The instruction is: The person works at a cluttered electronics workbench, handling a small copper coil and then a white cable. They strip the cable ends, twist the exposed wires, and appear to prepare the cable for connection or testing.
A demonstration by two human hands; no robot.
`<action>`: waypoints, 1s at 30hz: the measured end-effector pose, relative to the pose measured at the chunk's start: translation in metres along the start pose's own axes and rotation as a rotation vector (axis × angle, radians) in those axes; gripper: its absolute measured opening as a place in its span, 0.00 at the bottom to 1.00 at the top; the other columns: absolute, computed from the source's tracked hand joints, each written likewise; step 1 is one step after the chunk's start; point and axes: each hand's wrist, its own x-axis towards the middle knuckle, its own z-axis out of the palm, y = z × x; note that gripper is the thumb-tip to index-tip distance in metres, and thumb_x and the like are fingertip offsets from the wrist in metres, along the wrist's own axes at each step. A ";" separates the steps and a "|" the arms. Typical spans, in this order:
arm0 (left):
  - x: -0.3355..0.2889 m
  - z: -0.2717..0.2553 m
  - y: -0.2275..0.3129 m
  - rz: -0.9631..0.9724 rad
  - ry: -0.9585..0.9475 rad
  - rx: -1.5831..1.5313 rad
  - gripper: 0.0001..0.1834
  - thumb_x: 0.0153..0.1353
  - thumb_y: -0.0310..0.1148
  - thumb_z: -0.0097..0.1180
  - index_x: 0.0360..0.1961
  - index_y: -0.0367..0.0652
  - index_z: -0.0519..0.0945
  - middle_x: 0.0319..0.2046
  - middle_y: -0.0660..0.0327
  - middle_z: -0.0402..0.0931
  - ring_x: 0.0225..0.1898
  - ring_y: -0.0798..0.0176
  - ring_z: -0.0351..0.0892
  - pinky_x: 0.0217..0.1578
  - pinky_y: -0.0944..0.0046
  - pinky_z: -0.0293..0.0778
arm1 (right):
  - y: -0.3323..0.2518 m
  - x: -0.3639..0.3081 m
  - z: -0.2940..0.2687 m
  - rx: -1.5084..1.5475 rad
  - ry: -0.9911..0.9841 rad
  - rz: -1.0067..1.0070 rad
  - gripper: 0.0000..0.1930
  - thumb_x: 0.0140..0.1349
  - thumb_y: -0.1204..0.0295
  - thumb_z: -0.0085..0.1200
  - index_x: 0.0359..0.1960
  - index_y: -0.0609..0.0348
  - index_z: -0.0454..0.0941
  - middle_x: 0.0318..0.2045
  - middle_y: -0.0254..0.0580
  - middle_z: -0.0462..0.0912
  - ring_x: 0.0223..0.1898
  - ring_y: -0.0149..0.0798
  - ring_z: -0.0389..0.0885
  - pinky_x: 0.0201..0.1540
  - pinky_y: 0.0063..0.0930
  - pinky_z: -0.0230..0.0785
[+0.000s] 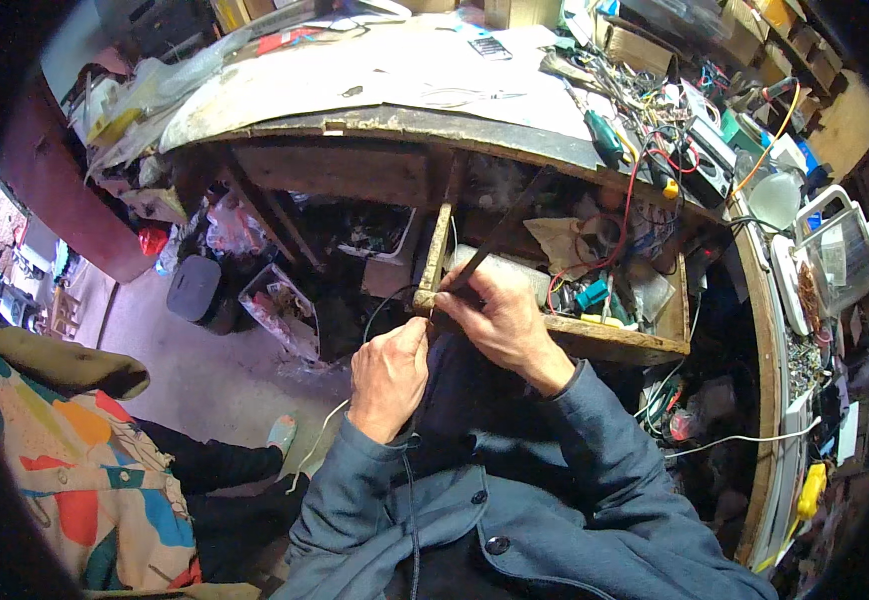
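My right hand (pixel 503 318) is closed around the near end of a long, thin dark strip (pixel 500 238), which slants up and away over the open drawer. Whether it is a blade or a rod I cannot tell. Just left of it, my left hand (pixel 391 376) is closed in a pinch beside the drawer's front left corner. What its fingers hold is too small to make out. A pale cable (pixel 321 448) trails out beneath the left wrist. Both hands are at the wooden drawer (pixel 615 340), which contains a teal plug-like piece (pixel 592 294), wires and a roll-shaped pale object.
A cluttered workbench (pixel 375 118) spans the far side, with a green-handled tool (pixel 605 135) and tangled wires at right. Below stand a box of scraps (pixel 283 312) and a dark bin (pixel 195 289). Another person's patterned garment (pixel 95 490) is at left. A yellow connector (pixel 812 490) lies right.
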 end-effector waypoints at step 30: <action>0.003 0.011 -0.037 -0.222 -0.227 -0.826 0.17 0.78 0.41 0.49 0.42 0.42 0.86 0.21 0.74 0.68 0.23 0.80 0.62 0.24 0.74 0.58 | -0.018 -0.078 -0.029 0.286 -0.217 0.150 0.15 0.63 0.78 0.56 0.51 0.65 0.84 0.41 0.47 0.89 0.45 0.39 0.88 0.50 0.32 0.79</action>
